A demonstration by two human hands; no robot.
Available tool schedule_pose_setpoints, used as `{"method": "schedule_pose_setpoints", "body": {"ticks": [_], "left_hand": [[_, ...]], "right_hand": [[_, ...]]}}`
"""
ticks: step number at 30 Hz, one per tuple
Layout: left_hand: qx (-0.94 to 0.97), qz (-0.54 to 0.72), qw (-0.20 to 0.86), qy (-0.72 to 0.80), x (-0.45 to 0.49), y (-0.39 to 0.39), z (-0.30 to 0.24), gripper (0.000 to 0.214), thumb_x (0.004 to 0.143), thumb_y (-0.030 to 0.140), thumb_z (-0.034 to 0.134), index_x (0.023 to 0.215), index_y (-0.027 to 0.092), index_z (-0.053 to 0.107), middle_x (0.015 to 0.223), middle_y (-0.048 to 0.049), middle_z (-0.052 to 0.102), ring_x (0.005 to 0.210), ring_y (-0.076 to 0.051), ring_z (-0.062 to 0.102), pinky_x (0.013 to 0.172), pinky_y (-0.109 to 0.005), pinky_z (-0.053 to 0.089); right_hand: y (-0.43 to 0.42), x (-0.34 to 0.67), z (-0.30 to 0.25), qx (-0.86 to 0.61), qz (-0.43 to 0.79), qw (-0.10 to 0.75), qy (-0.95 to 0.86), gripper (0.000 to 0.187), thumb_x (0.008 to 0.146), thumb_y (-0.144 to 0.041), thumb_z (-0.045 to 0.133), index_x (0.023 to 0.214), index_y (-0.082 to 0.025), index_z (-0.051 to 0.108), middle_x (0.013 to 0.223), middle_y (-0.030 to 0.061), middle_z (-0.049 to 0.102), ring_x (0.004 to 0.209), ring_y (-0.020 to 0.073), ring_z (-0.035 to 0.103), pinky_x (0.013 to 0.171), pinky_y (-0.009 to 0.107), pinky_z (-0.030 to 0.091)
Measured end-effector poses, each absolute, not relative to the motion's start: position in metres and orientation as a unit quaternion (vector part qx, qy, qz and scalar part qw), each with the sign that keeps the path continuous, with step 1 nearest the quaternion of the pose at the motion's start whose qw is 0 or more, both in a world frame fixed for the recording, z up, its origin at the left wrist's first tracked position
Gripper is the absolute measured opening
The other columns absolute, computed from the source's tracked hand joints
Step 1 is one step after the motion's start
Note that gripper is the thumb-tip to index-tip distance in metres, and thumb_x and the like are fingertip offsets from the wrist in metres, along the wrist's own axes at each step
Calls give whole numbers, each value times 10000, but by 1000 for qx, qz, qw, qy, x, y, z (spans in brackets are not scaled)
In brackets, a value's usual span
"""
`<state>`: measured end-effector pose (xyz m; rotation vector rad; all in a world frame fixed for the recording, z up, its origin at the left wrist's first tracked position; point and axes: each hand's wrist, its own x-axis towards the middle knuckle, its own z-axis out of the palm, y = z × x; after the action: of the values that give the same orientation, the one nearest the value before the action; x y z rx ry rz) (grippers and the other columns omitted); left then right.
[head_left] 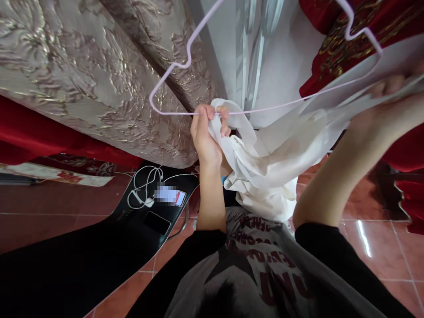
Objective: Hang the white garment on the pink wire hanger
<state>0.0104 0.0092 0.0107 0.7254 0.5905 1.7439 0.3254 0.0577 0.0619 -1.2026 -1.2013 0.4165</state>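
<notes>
My left hand (207, 132) is closed, pinching the bottom bar of a pale pink wire hanger (172, 66) together with a fold of a white garment (265, 163). The garment hangs down from the bar toward my chest. My right hand (387, 99), at the far right and partly covered by the cloth, is closed on the other end of the white garment near the hanger's right shoulder. The hanger's hook is out of view at the top.
A beige patterned bedcover (82, 66) fills the upper left over a red bed skirt. A black chair (142, 207) below holds a phone, a card and white earphones. Red embroidered fabric (347, 39) hangs at the upper right. Red floor tiles (371, 238) lie underneath.
</notes>
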Motion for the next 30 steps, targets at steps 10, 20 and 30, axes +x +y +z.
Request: {"method": "schedule_pose_setpoints", "body": {"ticks": [10, 20, 30], "left_hand": [[300, 718, 575, 251, 17, 0, 23, 373, 1103, 266, 310, 754, 195, 420, 785, -32, 576, 448, -90, 371, 469, -219, 339], [222, 738, 542, 334, -26, -10, 26, 311, 898, -9, 451, 1089, 201, 579, 1084, -52, 752, 473, -56, 401, 487, -159, 393], [445, 686, 501, 285, -68, 18, 100, 593, 969, 161, 359, 1551, 81, 284, 1099, -145, 655, 857, -180, 723, 636, -216, 560]], "right_hand": [[22, 155, 14, -450, 119, 748, -473, 425, 918, -606, 577, 886, -183, 543, 772, 23, 526, 710, 93, 535, 686, 267, 504], [25, 167, 7, -483, 138, 601, -622, 427, 958, -606, 521, 931, -190, 614, 900, 53, 614, 883, 141, 599, 861, 334, 547], [21, 152, 1, -491, 165, 605, -605, 440, 951, -617, 520, 906, -189, 610, 897, 52, 624, 891, 150, 624, 908, 375, 578]]}}
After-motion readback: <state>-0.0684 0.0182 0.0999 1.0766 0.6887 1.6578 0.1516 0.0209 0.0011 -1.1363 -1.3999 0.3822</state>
